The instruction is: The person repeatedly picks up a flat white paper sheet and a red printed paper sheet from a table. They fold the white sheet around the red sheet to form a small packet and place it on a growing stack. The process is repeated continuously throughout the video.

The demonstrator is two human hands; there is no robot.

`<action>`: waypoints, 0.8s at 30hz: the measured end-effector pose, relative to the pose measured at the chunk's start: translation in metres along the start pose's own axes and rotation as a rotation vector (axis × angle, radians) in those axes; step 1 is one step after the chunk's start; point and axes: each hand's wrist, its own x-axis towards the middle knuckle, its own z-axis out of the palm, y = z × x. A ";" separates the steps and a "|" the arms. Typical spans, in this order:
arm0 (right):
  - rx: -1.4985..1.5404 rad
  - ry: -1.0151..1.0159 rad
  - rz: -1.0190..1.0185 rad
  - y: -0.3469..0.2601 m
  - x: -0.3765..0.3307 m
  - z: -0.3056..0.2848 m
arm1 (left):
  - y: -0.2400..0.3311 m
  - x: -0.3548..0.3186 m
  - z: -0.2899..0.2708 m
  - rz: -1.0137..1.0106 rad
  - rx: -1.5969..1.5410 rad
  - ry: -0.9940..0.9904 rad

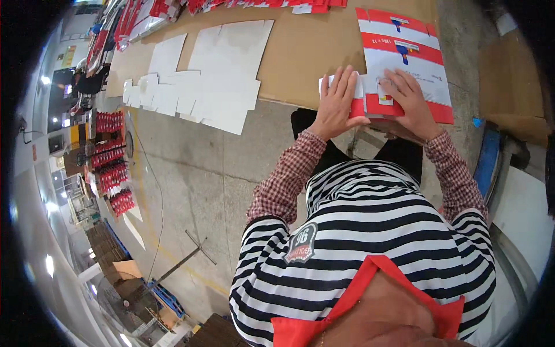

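A flat red-and-white printed carton [428, 72] lies at the right end of the brown-topped table, its near edge toward my body. My left hand [336, 107] lies flat with straight fingers on a narrow side flap [359, 88] of the carton. On the near part of the printed panel rests my right hand [411, 103], its fingers spread and slightly bent. A small white printed patch [384, 95] shows beside its fingertips. Neither hand grips anything that I can see.
White cardboard blanks [225, 63] lie spread on the left of the table [306, 58]. Red-and-white pieces [260, 3] line its far edge. A brown cardboard box [511, 81] stands at the right. Stacks of red items [110, 144] and a metal stand base [198, 247] are to the left.
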 end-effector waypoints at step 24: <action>1.466 0.809 0.870 0.046 -0.078 0.001 | 0.002 0.039 0.043 -0.294 0.228 0.083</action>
